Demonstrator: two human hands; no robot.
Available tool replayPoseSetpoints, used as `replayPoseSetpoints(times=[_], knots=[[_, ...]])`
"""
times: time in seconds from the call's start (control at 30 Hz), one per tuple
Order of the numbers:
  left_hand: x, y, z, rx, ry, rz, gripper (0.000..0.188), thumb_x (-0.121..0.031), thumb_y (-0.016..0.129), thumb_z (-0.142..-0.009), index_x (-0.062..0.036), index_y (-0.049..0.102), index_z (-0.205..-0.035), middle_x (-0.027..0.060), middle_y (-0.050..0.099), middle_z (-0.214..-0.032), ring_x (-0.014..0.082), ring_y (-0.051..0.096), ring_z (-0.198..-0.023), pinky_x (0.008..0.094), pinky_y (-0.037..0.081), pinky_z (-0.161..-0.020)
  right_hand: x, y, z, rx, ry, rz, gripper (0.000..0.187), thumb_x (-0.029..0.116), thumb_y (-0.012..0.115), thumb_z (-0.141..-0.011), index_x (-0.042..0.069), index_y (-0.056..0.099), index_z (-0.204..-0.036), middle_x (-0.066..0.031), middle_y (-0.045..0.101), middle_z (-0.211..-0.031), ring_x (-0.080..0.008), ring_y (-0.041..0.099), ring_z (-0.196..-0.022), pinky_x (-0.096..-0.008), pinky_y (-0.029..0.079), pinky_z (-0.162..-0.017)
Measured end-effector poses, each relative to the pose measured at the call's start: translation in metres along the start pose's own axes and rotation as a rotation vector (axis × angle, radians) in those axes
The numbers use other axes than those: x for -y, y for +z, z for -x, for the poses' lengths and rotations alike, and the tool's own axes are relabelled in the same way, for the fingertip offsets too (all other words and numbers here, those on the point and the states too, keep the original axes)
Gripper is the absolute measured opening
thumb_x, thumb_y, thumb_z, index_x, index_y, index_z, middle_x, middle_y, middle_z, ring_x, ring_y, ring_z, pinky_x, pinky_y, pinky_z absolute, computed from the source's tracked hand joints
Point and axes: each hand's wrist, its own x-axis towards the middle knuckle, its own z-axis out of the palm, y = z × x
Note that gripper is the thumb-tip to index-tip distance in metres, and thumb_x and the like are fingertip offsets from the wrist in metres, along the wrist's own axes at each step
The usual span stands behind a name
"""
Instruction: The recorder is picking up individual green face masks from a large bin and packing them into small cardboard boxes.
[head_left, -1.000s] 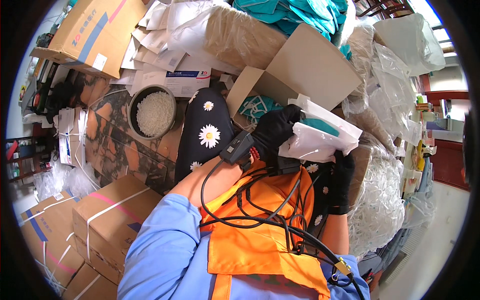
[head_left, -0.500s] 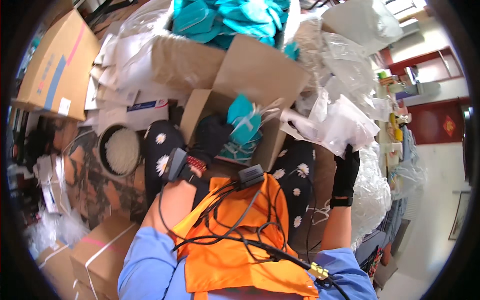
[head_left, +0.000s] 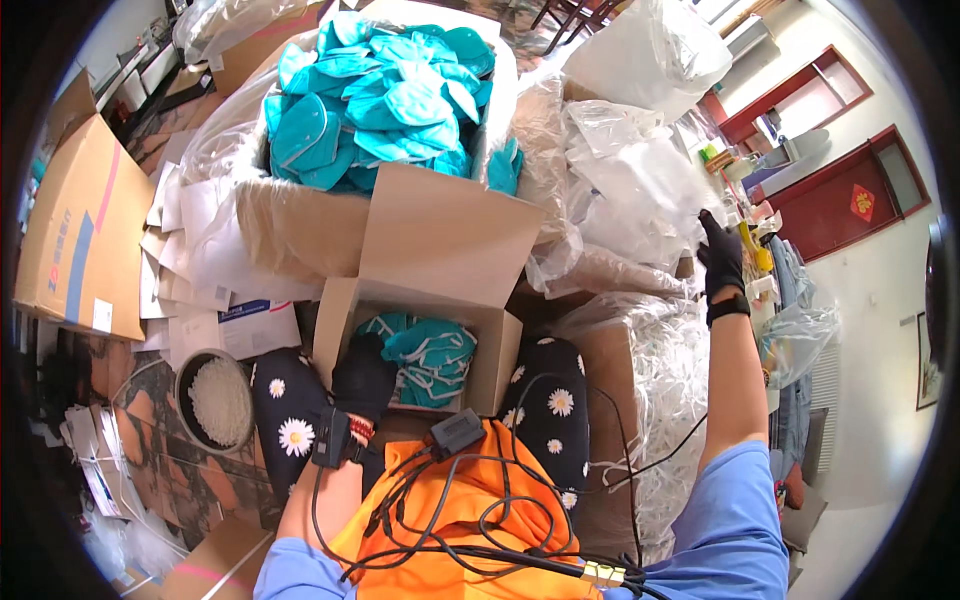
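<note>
Now wider apart than before, with the left hand [head_left: 363, 380] over the near left corner of an open cardboard box [head_left: 498, 352], beside strappy teal masks [head_left: 440, 355] with room above, and with the right hand [head_left: 722, 258] swung outward near crinkled clear bags [head_left: 635, 195], too hidden or blurred to tell whether gripping, short of a plastic-lined carton [head_left: 290, 222] heaped with rounded teal shells [head_left: 400, 100].

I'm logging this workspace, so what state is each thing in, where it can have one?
Small box: open, far flap raised
Teal masks inside it: piled loosely, white straps showing
Large box: open, heaped with more masks
Bowl: holding white bits
Lower-left carton: strapped
Left hand: gloved, at the small box, grip unclear
Right hand: gloved, outstretched, grip unclear
</note>
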Motion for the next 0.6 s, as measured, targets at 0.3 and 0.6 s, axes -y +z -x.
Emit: replayPoseSetpoints(times=[0.3,0.6], knots=[[-0.015,-0.015,-0.011,0.139,-0.029,0.104,0.037,-0.025,0.07,-0.075,-0.0042,0.061,-0.104,0.0164,0.061,-0.107,0.0361,0.058,-0.1,0.042,0.048,-0.085,0.025,0.139,-0.007,0.304,-0.84,0.822,0.114,0.018,0.086,-0.054,0.025,0.022,-0.149,-0.0328,0.015,-0.148,-0.0437,0.027,-0.136,-0.0453,0.035,-0.107],[-0.03,-0.022,-0.032,0.128,-0.11,0.025,0.038,-0.014,0.072,-0.072,-0.0041,0.059,-0.106,0.0167,0.061,-0.109,0.0363,0.056,-0.106,0.0421,0.045,-0.092,-0.09,0.274,-0.074,0.705,-0.611,1.27,0.126,0.023,0.088,-0.048,0.026,0.013,-0.15,-0.031,0.009,-0.15,-0.0471,0.031,-0.133,-0.0457,0.036,-0.106]])
